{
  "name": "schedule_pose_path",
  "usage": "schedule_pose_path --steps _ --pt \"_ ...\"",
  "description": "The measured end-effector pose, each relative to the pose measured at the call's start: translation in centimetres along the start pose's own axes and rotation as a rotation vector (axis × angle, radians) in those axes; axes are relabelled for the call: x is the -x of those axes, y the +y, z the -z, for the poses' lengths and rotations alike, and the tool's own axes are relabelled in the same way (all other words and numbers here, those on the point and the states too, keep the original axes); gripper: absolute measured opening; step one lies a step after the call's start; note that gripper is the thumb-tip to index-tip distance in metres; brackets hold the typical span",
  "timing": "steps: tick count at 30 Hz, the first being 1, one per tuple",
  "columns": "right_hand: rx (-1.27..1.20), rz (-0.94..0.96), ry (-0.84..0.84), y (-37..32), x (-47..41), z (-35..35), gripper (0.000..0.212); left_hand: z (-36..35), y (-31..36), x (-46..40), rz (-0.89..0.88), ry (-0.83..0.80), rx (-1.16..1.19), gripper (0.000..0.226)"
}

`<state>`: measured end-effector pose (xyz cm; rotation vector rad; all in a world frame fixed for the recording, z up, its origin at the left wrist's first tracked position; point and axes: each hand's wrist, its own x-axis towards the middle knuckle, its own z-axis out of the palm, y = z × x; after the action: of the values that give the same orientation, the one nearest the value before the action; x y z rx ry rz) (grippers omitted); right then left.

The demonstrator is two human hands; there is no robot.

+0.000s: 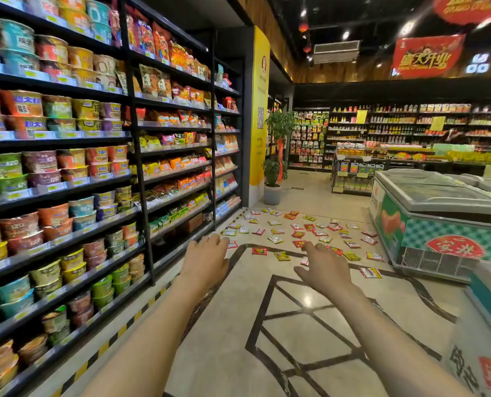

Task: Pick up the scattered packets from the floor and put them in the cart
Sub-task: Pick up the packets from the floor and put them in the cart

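Note:
Several small packets [298, 233], red, yellow, green and white, lie scattered flat on the shiny tiled floor ahead of me, between the shelves and a freezer. One red and yellow packet [371, 272] lies nearest, on the right. My left hand [205, 259] and my right hand [323, 269] are stretched out in front, palms down, fingers spread, holding nothing. Both hands are in the air short of the packets. No cart is in view.
Tall shelves [141, 144] of instant noodle cups and snack bags line the left side. A chest freezer [439, 224] stands at the right, another near my right arm. A potted plant [273, 179] stands by a yellow pillar [258, 110] beyond the packets.

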<state>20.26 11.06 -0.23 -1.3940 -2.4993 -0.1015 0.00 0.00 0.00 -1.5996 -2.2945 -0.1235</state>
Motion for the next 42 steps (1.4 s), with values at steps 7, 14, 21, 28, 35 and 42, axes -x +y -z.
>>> schedule_pose_path --steps 7,14,21,28,35,42 --pt "-0.064 -0.015 -0.070 0.3 -11.8 -5.4 0.053 -5.9 -2.6 -10.6 0.045 -0.058 -0.006 0.045" --pt "-0.074 0.006 -0.106 -2.4 -25.5 -12.6 0.051 -14.6 -7.5 -22.0 0.084 -0.082 0.021 0.045" --pt "-0.120 -0.011 -0.129 -5.1 -42.3 -18.3 0.048 -22.1 -13.5 -37.8 0.051 -0.120 0.034 0.044" --pt "-0.119 -0.065 -0.166 -5.2 -56.8 -24.2 0.047 -29.2 -17.0 -51.9 0.023 -0.171 0.045 0.042" --pt "-0.138 -0.075 -0.206 -4.1 -73.6 -32.4 0.046 -38.9 -19.7 -67.2 0.025 -0.212 0.065 0.040" --pt "-0.197 -0.097 -0.230 -3.3 -93.4 -38.5 0.048 -44.7 -22.0 -86.6 0.008 -0.189 0.040 0.040"
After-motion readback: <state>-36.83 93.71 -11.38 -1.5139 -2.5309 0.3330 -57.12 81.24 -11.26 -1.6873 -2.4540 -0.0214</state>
